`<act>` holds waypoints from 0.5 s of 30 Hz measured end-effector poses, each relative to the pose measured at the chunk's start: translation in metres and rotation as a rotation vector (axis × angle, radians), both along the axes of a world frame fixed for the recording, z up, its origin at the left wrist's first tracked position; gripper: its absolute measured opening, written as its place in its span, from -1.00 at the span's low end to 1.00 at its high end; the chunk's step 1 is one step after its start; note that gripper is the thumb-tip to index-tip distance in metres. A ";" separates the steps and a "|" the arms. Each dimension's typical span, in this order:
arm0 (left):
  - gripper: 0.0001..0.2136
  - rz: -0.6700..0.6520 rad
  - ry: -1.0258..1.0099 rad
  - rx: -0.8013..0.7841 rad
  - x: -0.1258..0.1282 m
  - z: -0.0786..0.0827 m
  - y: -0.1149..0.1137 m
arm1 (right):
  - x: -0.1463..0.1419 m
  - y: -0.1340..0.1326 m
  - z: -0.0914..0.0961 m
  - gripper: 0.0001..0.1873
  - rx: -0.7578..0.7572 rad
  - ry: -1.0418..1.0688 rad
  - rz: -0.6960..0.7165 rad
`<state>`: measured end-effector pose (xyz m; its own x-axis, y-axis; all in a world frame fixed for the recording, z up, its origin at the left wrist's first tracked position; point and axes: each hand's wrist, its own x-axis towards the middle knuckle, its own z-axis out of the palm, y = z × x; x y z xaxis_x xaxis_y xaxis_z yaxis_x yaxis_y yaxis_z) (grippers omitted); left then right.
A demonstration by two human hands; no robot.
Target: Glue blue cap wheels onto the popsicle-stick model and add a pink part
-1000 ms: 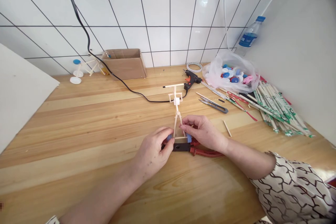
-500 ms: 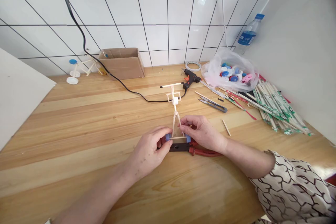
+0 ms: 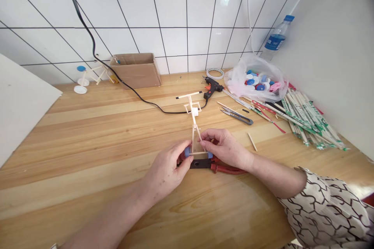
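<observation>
Since the earlier frame, the top crossbar [image 3: 189, 95] of the wooden stick model [image 3: 193, 134] had tilted and shifted slightly to the left, and both hands had shifted a little on the model. The model sat near the front of the pale wooden tabletop [image 3: 87, 144], its lower end between the hands; from this view I could not tell whether it stood or lay flat. The left hand [image 3: 165, 173] was curled closed, its fingers at the left blue cap [image 3: 186, 152] on the model's lower crosspiece. The right hand [image 3: 224, 148] was partly closed, with its thumb and fingertips pinching the slim stick leg, close to the right blue cap [image 3: 210, 155]. Under the lower end lay red-handled pliers [image 3: 226, 169] with a dark head, which the model appeared to touch. A white cap [image 3: 194, 112] sat on the model's upper part. Beyond it were a black glue gun [image 3: 212, 88] and thread snips [image 3: 236, 117], and to the right a plastic bag of bottle caps [image 3: 254, 79] and wrapped chopsticks [image 3: 309, 122].
</observation>
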<state>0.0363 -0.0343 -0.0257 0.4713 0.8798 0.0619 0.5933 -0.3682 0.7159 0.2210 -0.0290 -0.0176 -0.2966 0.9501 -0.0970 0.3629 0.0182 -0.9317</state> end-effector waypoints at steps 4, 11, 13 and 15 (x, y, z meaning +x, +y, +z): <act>-0.66 0.028 -0.016 -0.031 -0.001 -0.003 -0.001 | 0.000 0.000 0.002 -0.86 0.013 -0.010 -0.001; -0.64 0.034 -0.062 -0.070 -0.001 -0.002 -0.002 | -0.001 0.000 0.002 -0.86 0.012 -0.002 0.000; -0.64 0.031 -0.054 -0.072 -0.001 -0.002 -0.002 | -0.001 0.000 0.002 -0.86 0.007 0.005 -0.003; -0.63 0.030 -0.055 -0.068 -0.001 -0.004 -0.002 | -0.001 0.000 0.001 -0.86 0.006 0.016 -0.002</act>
<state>0.0351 -0.0366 -0.0297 0.4419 0.8966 0.0268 0.5626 -0.3003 0.7702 0.2202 -0.0293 -0.0161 -0.2963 0.9511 -0.0868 0.3476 0.0228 -0.9374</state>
